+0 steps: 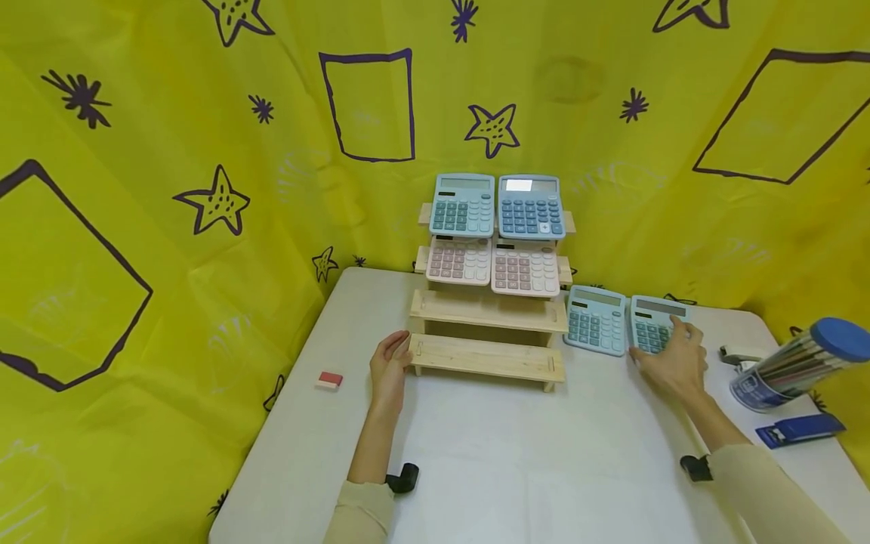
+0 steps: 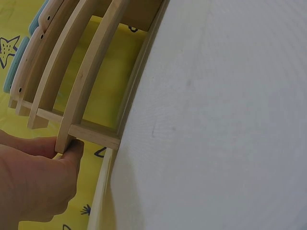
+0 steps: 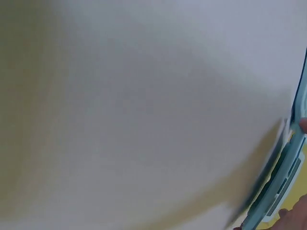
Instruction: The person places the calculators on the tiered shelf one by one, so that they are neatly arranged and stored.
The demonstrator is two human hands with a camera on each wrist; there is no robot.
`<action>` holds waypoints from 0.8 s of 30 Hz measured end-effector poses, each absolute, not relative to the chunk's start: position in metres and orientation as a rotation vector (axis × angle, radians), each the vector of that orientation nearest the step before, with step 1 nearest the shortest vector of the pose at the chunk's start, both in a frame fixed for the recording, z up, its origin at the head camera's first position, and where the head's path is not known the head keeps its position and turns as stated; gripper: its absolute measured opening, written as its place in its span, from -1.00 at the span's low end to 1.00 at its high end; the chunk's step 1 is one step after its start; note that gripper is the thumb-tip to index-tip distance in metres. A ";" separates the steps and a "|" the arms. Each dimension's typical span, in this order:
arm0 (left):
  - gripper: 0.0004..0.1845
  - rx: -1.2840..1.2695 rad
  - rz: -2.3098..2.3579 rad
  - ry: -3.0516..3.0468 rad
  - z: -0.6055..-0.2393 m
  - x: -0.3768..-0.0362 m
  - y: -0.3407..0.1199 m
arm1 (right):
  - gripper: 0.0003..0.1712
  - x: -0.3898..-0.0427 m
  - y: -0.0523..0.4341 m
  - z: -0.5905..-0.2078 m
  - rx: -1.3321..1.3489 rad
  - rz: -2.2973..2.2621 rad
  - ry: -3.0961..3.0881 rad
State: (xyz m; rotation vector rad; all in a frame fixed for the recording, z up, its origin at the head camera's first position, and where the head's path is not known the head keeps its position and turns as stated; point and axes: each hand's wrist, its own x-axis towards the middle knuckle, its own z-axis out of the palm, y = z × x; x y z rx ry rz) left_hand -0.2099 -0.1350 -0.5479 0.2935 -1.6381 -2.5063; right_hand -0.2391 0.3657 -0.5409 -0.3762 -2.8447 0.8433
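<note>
A stepped wooden stand (image 1: 488, 332) sits mid-table. Two blue calculators (image 1: 498, 205) lean on its top step and two pink calculators (image 1: 494, 265) on the second; the two lower steps are bare. My left hand (image 1: 390, 368) grips the left end of the bottom step; in the left wrist view the thumb (image 2: 69, 153) presses under that slat of the stand (image 2: 81, 86). My right hand (image 1: 673, 361) holds a teal calculator (image 1: 651, 326) to the right of the stand, fingers over its keys. In the right wrist view only that calculator's edge (image 3: 283, 177) shows. A second teal calculator (image 1: 596, 319) lies beside it.
The white table (image 1: 516, 453) is backed by yellow patterned cloth (image 1: 170, 151). A red eraser (image 1: 329, 379) lies left of my left hand. At the right edge are a stapler (image 1: 739, 353), a tilted tube of pencils with a blue cap (image 1: 795, 364) and a blue box (image 1: 800, 429).
</note>
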 end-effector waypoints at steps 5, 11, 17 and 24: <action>-0.48 0.302 -2.500 -1.650 -0.548 -0.210 -0.135 | 0.21 -0.219 0.357 -0.532 -0.327 0.899 -2.755; -0.49 0.312 -2.491 -1.661 -0.547 -0.211 -0.135 | 0.19 -0.187 0.331 -0.508 -0.166 0.903 -2.660; -0.50 0.296 -2.485 -1.647 -0.545 -0.212 -0.134 | 0.18 -0.161 0.300 -0.479 0.010 0.894 -2.635; -0.48 0.294 -2.493 -1.649 -0.547 -0.211 -0.134 | 0.18 -0.137 0.260 -0.460 0.236 0.898 -2.614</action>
